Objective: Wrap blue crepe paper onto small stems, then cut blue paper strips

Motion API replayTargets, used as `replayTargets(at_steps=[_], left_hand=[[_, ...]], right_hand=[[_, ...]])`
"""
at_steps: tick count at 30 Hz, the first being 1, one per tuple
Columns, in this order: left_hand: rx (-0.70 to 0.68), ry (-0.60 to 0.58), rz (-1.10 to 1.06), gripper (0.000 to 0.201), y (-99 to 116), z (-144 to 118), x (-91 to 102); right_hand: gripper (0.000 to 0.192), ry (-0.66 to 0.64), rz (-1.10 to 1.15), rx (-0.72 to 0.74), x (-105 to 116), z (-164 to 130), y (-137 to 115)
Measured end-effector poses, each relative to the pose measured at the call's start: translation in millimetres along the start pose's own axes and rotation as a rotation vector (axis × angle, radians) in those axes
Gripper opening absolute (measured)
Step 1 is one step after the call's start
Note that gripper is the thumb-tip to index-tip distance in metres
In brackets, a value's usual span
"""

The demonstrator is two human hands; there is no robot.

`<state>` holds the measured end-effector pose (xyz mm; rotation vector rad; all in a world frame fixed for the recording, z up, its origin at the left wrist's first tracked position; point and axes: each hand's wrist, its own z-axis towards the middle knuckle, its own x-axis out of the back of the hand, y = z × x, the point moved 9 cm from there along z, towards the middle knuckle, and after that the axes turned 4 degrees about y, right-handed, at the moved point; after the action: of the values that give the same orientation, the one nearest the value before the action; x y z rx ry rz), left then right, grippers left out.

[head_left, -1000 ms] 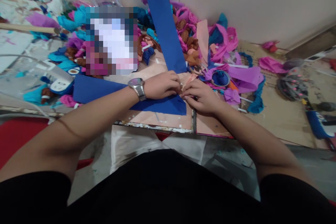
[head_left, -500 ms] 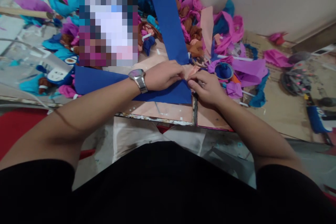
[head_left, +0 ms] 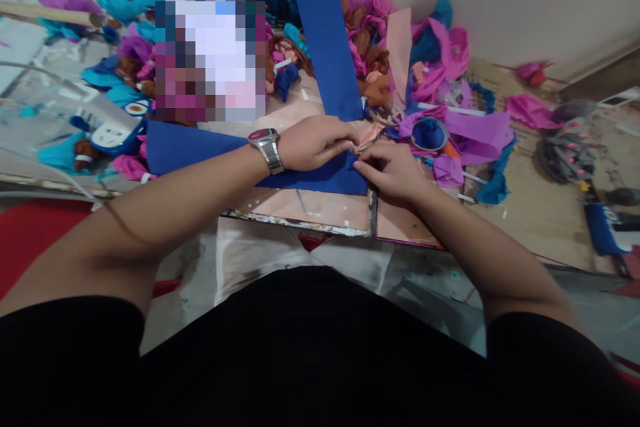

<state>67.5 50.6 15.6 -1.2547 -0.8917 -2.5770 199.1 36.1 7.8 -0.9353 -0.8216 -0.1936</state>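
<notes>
From over the person's shoulders, both bare forearms reach forward and meet at the near edge of the worn, paint-flecked wooden work board (head_left: 320, 210). The left hand (head_left: 313, 143) lies knuckles-up with the wrist straight, a silver metal wristwatch (head_left: 267, 147) strapped round it; its fingers curl down and pinch one end of a small crumpled piece of peach crepe paper (head_left: 367, 135). The right hand (head_left: 393, 170) comes in from the other side, bent at the wrist, thumb and forefinger closed tight on the same peach piece, so the two sets of fingertips all but touch. That peach paper sits between the hands, just above the corner of the long flat royal-blue paper strip (head_left: 200, 150), which lies matte and smooth under the left wrist. A second blue paper strip (head_left: 323, 33) of the same kind runs away from the hands towards the wall. Just beyond the right hand sits a round tape roll with blue paper bunched in its hole (head_left: 429, 135), touching a flat purple crepe sheet (head_left: 475, 135). Behind all this lies a loose heap of wrinkled pink, brown and teal crepe scraps (head_left: 373, 47), soft and crushed in texture.
</notes>
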Motion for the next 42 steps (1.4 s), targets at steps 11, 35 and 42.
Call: replayTargets(at_steps=[11,35,42], left_hand=[[-0.014,-0.056,0.009,0.023,-7,-1,-10.6],[-0.058,-0.116,0.067,0.025,-14,-2,-9.8],[-0.001,-0.2,0.102,0.029,-6,2,-5.1]], right_hand=[[0.019,0.027,-0.039,-0.023,2,-1,-2],[0.015,-0.078,-0.097,0.107,-8,-3,-9],[0.019,-0.084,-0.084,0.147,-9,-3,-14]])
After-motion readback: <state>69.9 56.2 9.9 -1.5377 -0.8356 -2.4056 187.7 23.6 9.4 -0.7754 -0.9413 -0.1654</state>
